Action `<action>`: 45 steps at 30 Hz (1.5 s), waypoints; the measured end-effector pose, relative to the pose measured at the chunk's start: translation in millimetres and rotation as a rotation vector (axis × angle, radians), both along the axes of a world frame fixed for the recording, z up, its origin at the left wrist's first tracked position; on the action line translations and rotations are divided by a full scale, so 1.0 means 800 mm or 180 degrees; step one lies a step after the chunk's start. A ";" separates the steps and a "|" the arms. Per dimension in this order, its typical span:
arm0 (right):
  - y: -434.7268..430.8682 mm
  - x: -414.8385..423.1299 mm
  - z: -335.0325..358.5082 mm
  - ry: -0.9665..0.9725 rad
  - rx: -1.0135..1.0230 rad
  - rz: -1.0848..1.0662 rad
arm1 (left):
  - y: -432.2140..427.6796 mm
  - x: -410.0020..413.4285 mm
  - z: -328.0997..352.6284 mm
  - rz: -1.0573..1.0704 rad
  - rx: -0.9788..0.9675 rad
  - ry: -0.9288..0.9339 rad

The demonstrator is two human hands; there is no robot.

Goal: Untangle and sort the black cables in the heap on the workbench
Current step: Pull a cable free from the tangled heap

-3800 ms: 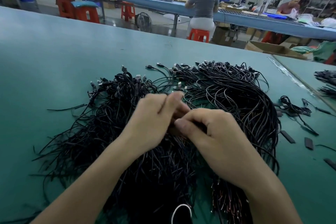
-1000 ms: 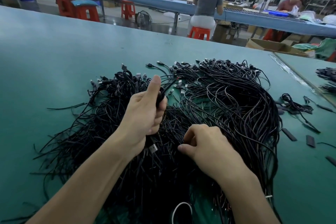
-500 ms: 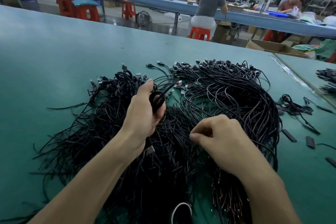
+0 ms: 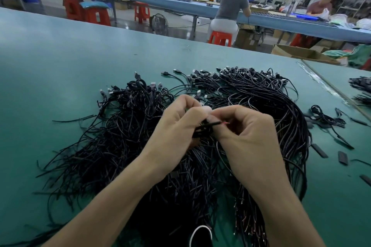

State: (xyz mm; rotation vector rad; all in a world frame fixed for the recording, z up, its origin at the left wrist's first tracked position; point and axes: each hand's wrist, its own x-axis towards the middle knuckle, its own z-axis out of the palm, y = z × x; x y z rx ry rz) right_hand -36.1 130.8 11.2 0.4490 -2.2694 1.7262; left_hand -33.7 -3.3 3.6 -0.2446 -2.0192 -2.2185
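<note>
Head: left hand point(image 4: 176, 128) and right hand point(image 4: 248, 134) pinch cable point(image 4: 207, 124) above heap point(image 4: 120, 146).

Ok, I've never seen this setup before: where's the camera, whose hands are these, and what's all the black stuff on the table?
There is no machine here. A person works with bare hands, and the camera sits on their head, looking forward and down. So the left hand and right hand are the wearer's own. They meet above a heap of tangled black cables lying on the green workbench. Between them they pinch one cable, raised off the heap; a bit of red shows at its end. To the right lie a few short black pieces and a smaller bundle. The people in the background sit at other tables.
</note>
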 end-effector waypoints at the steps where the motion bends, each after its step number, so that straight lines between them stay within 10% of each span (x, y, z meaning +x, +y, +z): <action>1: -0.001 0.002 0.002 0.0053 0.0123 0.0087 | 0.000 -0.002 -0.001 0.0063 0.0068 0.0023; 21: -0.021 0.018 0.000 0.0935 0.1787 -0.0116 | -0.011 -0.023 -0.026 0.1121 -0.0161 0.0031; 36: 0.006 0.012 0.020 0.0782 0.1883 0.0523 | -0.022 -0.011 -0.015 -0.1608 0.0245 -0.2007; 45: 0.009 0.016 0.020 0.0571 0.1958 0.0360 | -0.031 0.002 -0.004 -0.2094 -0.0953 -0.1062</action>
